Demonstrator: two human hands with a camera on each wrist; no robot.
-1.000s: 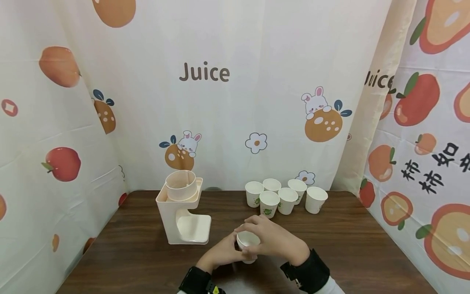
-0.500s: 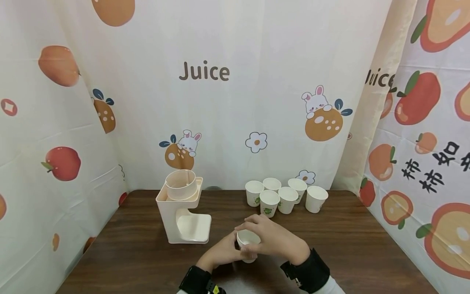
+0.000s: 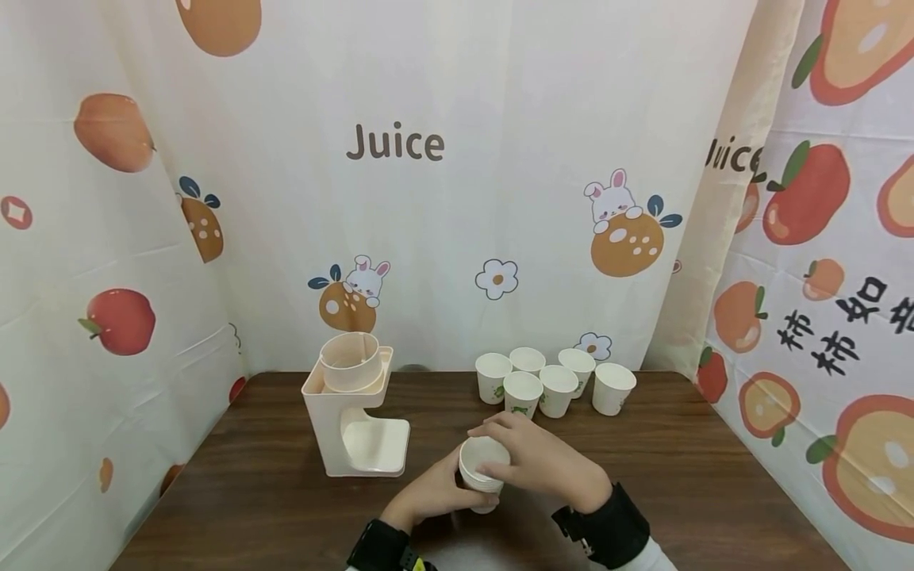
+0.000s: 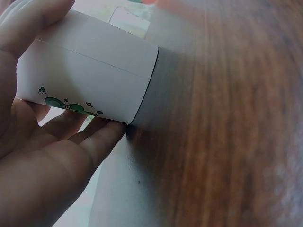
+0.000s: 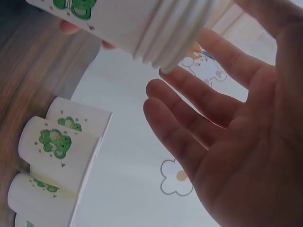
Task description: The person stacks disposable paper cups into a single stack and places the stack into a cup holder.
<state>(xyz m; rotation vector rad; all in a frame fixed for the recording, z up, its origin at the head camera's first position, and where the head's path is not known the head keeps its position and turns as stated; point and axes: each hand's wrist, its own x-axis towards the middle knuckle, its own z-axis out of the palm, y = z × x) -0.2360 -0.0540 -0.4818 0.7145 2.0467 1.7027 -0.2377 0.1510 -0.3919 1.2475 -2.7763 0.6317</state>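
Observation:
My left hand (image 4: 52, 142) grips a stack of white paper cups (image 3: 484, 460) low on its sides, thumb on one side and fingers on the other. In the left wrist view, the lowest cup's base is right at the tabletop. Several nested rims (image 5: 175, 33) show at the stack's mouth in the right wrist view. My right hand (image 3: 539, 460) hovers around that mouth with its fingers (image 5: 194, 99) spread and relaxed, fingertips right by the rims. Green cartoon prints mark the cups.
Several single paper cups (image 3: 524, 388) stand upright in a cluster at the back, just beyond my right hand. A cream juicer-like machine (image 3: 328, 428) with a round top cup stands to the left. A printed curtain (image 3: 428, 238) hangs behind the brown table (image 3: 250, 492).
My right hand has loosened and shifted slightly right and back from the cup mouth. More of the stack's opening and its nested rims show now. The left hand keeps its grip.

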